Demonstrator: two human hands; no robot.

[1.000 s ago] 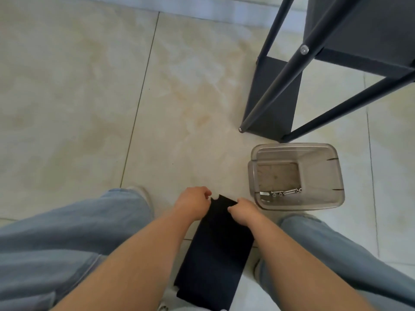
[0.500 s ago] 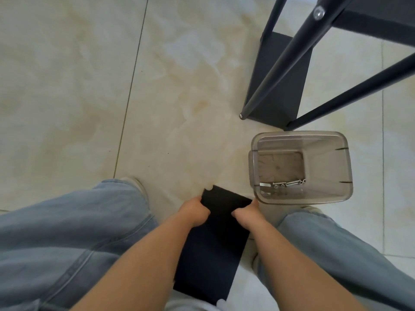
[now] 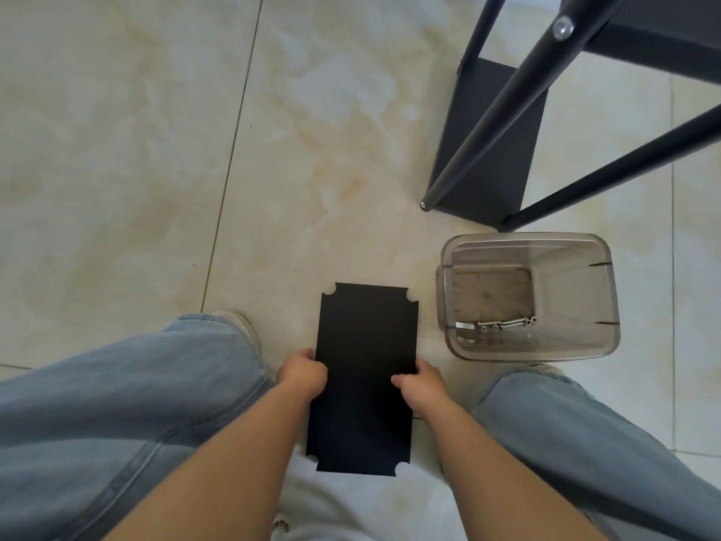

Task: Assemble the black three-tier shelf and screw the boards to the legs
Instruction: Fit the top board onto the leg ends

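Fingers point(image 3: 318, 370) grip black board point(image 3: 366, 345); clear bin point(image 3: 577, 345) holds screws point(image 3: 503, 326).

black board point(image 3: 366, 369), beige marbled floor point(image 3: 117, 150)

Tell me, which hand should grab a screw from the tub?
Probably the right hand: the tub with the screws sits just beyond it on that side. The left hand grips the board's far edge.
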